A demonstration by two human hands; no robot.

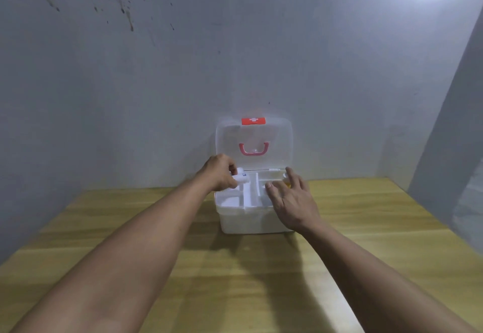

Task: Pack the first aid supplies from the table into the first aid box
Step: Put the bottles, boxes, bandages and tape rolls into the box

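Note:
A translucent white first aid box (251, 221) stands on the wooden table against the wall. Its lid (253, 144) is up, showing a red clasp and a pink handle. A white divided tray (251, 197) fills the top of the box. My left hand (219, 173) is over the tray's back left corner, shut on a small white item with a blue mark (240, 177). My right hand (290, 199) hovers over the tray's right side with fingers spread. A small round whitish-yellow thing (286, 177) shows just beyond its fingertips; I cannot tell what it is.
The wooden table (235, 280) runs from the front of the view to a grey stained wall (183, 58). A second wall closes in on the right (449, 150). A bright light glares at the top right.

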